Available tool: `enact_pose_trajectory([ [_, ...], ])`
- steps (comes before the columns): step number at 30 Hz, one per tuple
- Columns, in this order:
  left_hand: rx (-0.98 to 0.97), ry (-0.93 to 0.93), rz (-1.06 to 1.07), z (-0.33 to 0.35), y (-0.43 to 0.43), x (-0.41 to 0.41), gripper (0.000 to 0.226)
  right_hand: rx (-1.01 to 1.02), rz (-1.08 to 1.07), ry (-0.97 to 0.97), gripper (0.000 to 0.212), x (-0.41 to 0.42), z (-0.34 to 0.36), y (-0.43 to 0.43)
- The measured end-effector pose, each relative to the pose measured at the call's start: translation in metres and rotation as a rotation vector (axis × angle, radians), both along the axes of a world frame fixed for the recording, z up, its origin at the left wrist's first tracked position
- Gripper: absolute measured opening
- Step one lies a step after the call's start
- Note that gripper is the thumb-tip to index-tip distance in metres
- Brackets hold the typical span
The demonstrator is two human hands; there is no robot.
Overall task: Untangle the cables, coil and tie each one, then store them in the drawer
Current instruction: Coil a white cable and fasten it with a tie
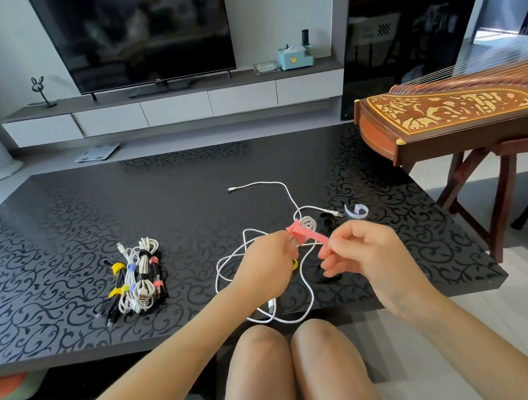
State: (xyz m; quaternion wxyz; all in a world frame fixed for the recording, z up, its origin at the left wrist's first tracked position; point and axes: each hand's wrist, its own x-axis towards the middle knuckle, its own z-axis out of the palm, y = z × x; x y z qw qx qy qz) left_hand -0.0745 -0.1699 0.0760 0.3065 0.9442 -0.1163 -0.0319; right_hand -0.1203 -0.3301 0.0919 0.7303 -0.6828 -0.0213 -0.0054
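My left hand (267, 265) holds a small coiled white cable (307, 222) just above the black patterned table (53, 233). A pink strap (306, 236) is wrapped around that coil, and my right hand (359, 254) pinches its free end, pulled out to the right. Loose white cable (231, 263) loops on the table under my hands and trails back to a plug (230, 189). A pile of tied cables (136, 278) with yellow, blue, black and pink straps lies to the left. No drawer is recognisable as the target.
A light blue strap (357, 211) lies curled on the table right of the coil, with a black cable (326, 222) beside it. A wooden zither (449, 115) on a stand borders the table's right side. A TV cabinet (172, 109) with drawers stands behind.
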Motion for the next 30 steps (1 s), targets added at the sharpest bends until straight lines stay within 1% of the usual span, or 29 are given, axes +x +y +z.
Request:
enact_pose_trajectory([
  [2,0.054,-0.075,-0.004,-0.002,0.0,-0.002,0.02,0.142,0.014,0.158,0.026,0.005,0.005,-0.003],
  [4,0.134,-0.169,-0.002,-0.004,-0.001,-0.005,0.017,0.177,0.037,0.237,0.02,0.01,0.01,-0.004],
  [5,0.178,-0.209,0.003,-0.004,-0.002,-0.006,0.017,0.16,0.06,0.257,0.016,0.012,0.012,-0.003],
  [7,0.258,-0.26,0.018,-0.005,-0.003,-0.006,0.018,0.053,0.113,0.279,0.018,0.015,0.014,0.001],
  [8,0.297,-0.279,0.024,-0.005,-0.003,-0.006,0.018,-0.004,0.14,0.294,0.021,0.016,0.014,0.002],
  [9,0.334,-0.294,0.022,-0.005,-0.003,-0.005,0.017,-0.057,0.16,0.311,0.03,0.016,0.014,0.004],
  [10,0.36,-0.307,0.013,-0.006,-0.003,-0.005,0.016,-0.1,0.174,0.325,0.031,0.017,0.014,0.005],
  [12,0.329,-0.282,-0.015,-0.006,-0.003,-0.006,0.015,-0.151,0.211,0.343,0.023,0.018,0.015,0.009],
  [13,0.258,-0.225,-0.027,-0.005,-0.004,-0.007,0.02,-0.16,0.226,0.345,0.023,0.018,0.015,0.01],
  [14,0.123,-0.121,-0.037,-0.005,-0.004,-0.008,0.025,-0.161,0.231,0.342,0.022,0.019,0.015,0.011],
  [15,-0.081,0.029,-0.053,-0.004,-0.004,-0.008,0.028,-0.157,0.224,0.333,0.023,0.019,0.014,0.012],
  [17,-0.51,0.357,-0.089,0.0,-0.003,-0.01,0.026,-0.135,0.191,0.312,0.027,0.019,0.011,0.011],
  [18,-0.663,0.501,-0.112,0.002,0.0,-0.011,0.024,-0.123,0.182,0.298,0.025,0.019,0.011,0.011],
  [19,-0.783,0.634,-0.141,0.004,0.004,-0.011,0.024,-0.108,0.181,0.284,0.025,0.018,0.01,0.009],
  [21,-0.969,0.86,-0.204,0.007,0.01,-0.012,0.023,-0.074,0.203,0.267,0.033,0.018,0.007,0.005],
  [22,-1.029,0.939,-0.231,0.008,0.012,-0.012,0.022,-0.063,0.224,0.257,0.036,0.018,0.007,0.002],
  [24,-1.083,1.014,-0.271,0.008,0.013,-0.012,0.022,-0.058,0.279,0.228,0.039,0.017,0.008,-0.002],
  [27,-1.165,1.07,-0.296,0.007,0.011,-0.013,0.018,-0.069,0.334,0.223,0.042,0.016,0.009,-0.009],
  [30,-1.173,1.054,-0.373,0.005,0.009,-0.013,0.018,-0.081,0.349,0.231,0.039,0.015,0.008,-0.015],
])
